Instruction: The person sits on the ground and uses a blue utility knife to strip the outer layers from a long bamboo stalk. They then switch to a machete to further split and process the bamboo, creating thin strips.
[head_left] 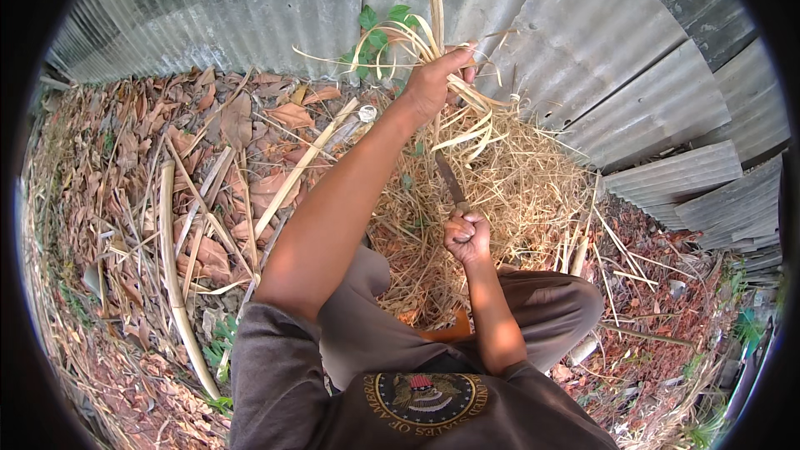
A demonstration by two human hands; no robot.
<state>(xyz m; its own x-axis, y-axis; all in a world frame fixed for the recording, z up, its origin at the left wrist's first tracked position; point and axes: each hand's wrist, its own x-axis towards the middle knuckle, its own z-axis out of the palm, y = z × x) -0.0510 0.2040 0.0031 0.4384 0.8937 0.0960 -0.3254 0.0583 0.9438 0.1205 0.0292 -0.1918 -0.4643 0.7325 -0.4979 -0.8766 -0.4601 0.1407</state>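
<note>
My left hand (437,83) is stretched far forward, its fingers wrapped round a bundle of pale bamboo strips (437,21). Thin curled ends stick out on both sides of the fist, and several strips droop below it. Nearer my body, my right hand (467,235) is closed round the handle of a knife (450,179), most of the handle hidden by the fingers. The dark, narrow blade points away from me toward the strips. Whether its tip touches a strip I cannot tell. Under both hands lies a heap of fine bamboo shavings (525,167).
Corrugated metal sheets (275,8) form a wall ahead and to the right. A long bamboo pole (171,258) and a split bamboo piece (304,167) lie on dry leaves at left. A small green plant (379,33) grows by the wall. My bent legs (550,308) flank the heap.
</note>
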